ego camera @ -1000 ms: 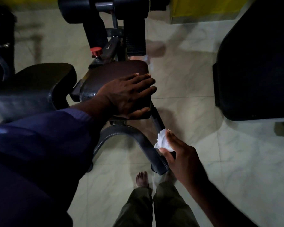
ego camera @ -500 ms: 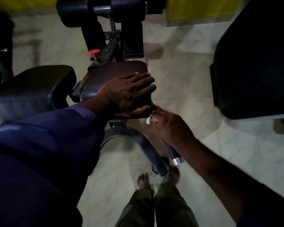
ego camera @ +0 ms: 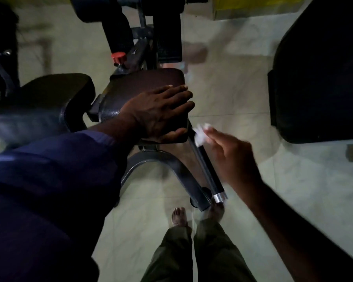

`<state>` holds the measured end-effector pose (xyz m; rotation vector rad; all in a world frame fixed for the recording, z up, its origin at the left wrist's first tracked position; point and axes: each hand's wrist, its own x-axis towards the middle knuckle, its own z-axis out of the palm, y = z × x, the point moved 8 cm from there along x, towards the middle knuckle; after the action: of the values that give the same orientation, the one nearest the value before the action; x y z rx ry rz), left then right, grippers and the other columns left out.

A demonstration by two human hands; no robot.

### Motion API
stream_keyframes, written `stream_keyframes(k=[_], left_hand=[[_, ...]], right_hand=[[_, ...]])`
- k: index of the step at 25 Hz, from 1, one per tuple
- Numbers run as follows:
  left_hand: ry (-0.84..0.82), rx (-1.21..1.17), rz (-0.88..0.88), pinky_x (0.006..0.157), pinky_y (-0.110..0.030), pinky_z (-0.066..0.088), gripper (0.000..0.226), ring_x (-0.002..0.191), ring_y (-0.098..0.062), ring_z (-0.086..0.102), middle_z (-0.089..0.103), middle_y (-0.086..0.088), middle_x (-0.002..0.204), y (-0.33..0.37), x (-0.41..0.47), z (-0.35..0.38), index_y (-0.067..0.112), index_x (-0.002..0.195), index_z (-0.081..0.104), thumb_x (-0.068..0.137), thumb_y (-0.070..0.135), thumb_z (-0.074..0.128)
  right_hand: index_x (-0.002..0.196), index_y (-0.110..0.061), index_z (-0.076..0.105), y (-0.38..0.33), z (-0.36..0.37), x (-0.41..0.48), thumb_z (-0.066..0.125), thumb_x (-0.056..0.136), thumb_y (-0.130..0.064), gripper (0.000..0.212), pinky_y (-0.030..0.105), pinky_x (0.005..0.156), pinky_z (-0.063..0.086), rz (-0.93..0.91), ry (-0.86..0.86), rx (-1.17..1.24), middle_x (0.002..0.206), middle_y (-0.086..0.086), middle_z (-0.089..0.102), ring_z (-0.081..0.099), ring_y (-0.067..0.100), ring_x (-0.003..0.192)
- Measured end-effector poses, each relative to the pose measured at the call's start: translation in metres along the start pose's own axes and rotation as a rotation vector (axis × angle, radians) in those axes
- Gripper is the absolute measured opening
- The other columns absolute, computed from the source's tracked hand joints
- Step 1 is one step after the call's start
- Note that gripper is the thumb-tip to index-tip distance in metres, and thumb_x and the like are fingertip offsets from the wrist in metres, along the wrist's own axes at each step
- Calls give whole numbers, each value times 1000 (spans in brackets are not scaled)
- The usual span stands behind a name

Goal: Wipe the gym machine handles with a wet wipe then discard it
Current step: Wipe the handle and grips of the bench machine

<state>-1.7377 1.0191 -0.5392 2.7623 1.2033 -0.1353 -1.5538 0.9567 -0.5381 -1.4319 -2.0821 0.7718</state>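
Bracing flat on the padded seat (ego camera: 143, 86), apparently for balance, the left hand (ego camera: 159, 112) is resting with fingers spread, gripping nothing. Just right, the black handle (ego camera: 207, 169) is slanting toward the floor, while the right hand (ego camera: 232, 157), blurred, is pinching the wet wipe (ego camera: 200, 136) against its upper end.
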Motion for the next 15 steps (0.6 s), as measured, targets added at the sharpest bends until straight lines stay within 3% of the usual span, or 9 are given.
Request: stream_keyframes(k=[3, 6, 8, 10, 12, 13, 15], left_hand=[[-15, 34, -3, 122, -51, 31, 77, 152, -35, 33, 43, -19, 159, 4, 3, -1, 8, 152, 44, 101, 65, 36], [-34, 36, -18, 123, -51, 31, 77, 153, -35, 34, 43, -19, 159, 3, 3, -2, 9, 152, 45, 101, 65, 35], [-36, 42, -27, 122, -51, 32, 76, 152, -36, 36, 45, -19, 158, 2, 5, 1, 9, 151, 47, 101, 64, 36], [-59, 48, -20, 121, -52, 33, 75, 151, -36, 36, 46, -19, 157, 2, 5, 2, 8, 150, 49, 101, 63, 36], [-25, 47, 5, 120, -52, 35, 73, 149, -38, 39, 49, -21, 155, 4, 5, -1, 7, 148, 51, 101, 62, 40], [-13, 42, 5, 120, -53, 35, 72, 149, -38, 40, 49, -21, 154, 5, 4, -1, 7, 148, 51, 101, 61, 41], [-14, 45, 15, 122, -52, 33, 73, 151, -38, 36, 45, -21, 157, 2, 5, 4, 7, 151, 48, 102, 61, 39]], right_hand=[[109, -17, 76, 1, 47, 21, 53, 97, -17, 25, 34, 83, 58, 64, -235, -9, 123, 7, 73, 72, 26, 104], [128, -15, 71, -1, 29, -63, 66, 91, -1, 40, 28, 99, 55, -69, -276, -28, 146, 4, 58, 58, 18, 132], [138, -19, 65, -2, 0, -117, 70, 87, 4, 56, 27, 100, 56, -86, -335, -54, 150, -1, 54, 54, 10, 136], [138, -23, 64, 23, -15, -113, 70, 92, -2, 52, 18, 99, 53, 67, -260, 4, 143, -7, 60, 60, 5, 128], [131, -17, 69, 42, -11, -73, 64, 98, -13, 33, 9, 95, 49, 255, -87, 81, 128, -6, 69, 67, 6, 114], [128, -14, 71, 50, -3, -40, 62, 101, -17, 29, 10, 92, 49, 302, -31, 105, 123, -3, 73, 69, 8, 110], [122, -17, 75, 64, 44, 26, 65, 100, -22, 25, 18, 84, 52, 422, -131, 221, 114, -1, 77, 72, 10, 104]])
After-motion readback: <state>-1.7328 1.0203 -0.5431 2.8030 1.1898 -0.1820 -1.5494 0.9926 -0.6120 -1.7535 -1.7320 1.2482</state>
